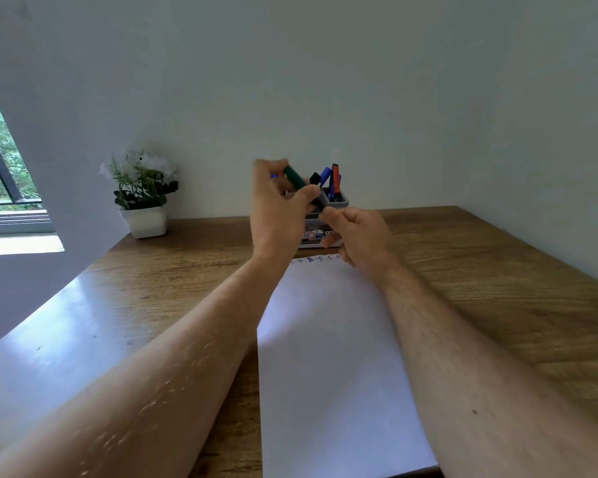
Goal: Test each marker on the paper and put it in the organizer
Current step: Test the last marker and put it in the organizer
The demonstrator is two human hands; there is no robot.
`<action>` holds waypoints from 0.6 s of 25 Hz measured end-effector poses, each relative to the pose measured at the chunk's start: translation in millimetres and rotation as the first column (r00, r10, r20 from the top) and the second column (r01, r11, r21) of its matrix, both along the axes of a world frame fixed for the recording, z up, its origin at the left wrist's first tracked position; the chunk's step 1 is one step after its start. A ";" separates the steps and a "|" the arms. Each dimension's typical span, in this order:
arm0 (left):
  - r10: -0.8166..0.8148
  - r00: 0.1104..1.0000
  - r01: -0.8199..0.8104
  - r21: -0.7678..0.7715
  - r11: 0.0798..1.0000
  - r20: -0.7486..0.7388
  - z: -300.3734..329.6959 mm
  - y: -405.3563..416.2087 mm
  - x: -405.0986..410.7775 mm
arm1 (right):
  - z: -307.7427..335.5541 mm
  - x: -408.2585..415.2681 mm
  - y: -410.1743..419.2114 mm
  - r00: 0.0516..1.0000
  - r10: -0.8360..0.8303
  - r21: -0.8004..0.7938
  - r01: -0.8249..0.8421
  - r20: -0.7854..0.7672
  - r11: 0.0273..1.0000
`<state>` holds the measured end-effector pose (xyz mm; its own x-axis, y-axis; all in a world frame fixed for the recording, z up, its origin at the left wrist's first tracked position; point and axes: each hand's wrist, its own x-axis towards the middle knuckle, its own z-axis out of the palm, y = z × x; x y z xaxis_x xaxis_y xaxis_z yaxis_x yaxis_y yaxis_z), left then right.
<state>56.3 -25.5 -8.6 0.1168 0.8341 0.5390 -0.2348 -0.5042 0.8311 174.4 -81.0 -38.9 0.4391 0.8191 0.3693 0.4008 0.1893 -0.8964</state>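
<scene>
Green marker [296,179]: held up in the air in front of the organizer, tilted, its upper end toward the left and its lower end running down to the right; a small blue bit shows just left of the hand at its upper end, too blurred to tell what it is.
Left hand [277,205]: raised above the tabletop, grip clamped on the green marker, thumb across the barrel and fingers curled behind it.
Right hand [358,236]: just beside and below the left hand, fingers curled, fingertips [328,215] meeting the marker's lower end; grip appears pinched on that end, though the blur hides whether a cap is there.
Organizer [339,201]: grey, compartmented, standing at the far end of the paper, mostly hidden behind the two hands; a labelled front part shows below them.
Markers in organizer [334,181]: blue, orange-red and black ones stand upright or leaning in the right rear compartment.
Paper [332,357]: white sheet lying flat on the tabletop between the forearms, with small blue and orange test scribbles [316,259] along its far edge.
Tabletop [497,270]: brown wood grain, glare on the left part.
Plant [142,191]: white-flowered, in a white pot, at the far left corner near the wall.
Window [0,167]: at the left edge, greenery outside.
</scene>
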 end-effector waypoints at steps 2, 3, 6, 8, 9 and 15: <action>0.064 0.996 -0.056 0.138 0.989 -0.060 8.1 -2.3 6.1 | -3.0 0.8 -0.3 0.991 -0.104 0.046 0.100 0.086 0.994; 0.086 0.994 -0.073 0.188 0.979 -0.063 12.1 -1.6 9.6 | -3.8 1.7 0.4 0.981 -0.166 0.087 0.158 0.096 0.984; 0.161 0.985 -0.133 0.320 0.938 -0.063 27.4 4.3 20.6 | -4.9 6.8 4.8 0.935 -0.335 0.141 0.319 0.115 0.937; 0.208 0.975 -0.157 0.412 0.897 -0.080 37.7 10.5 28.2 | -6.5 10.3 8.3 0.905 -0.399 0.136 0.382 0.146 0.914; 0.233 0.968 -0.166 0.459 0.873 -0.094 41.9 14.2 32.1 | -6.7 11.5 10.2 0.891 -0.425 0.141 0.406 0.157 0.903; 0.385 0.863 -0.155 0.553 0.819 -0.328 41.0 34.2 55.1 | -7.0 13.7 14.5 0.856 -0.477 0.165 0.451 0.197 0.877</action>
<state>111.4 8.7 32.5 0.2310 0.4983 0.8357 0.2754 -0.8573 0.4351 188.0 -66.5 -45.9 0.6524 0.4892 0.5788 0.6542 0.0220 -0.7560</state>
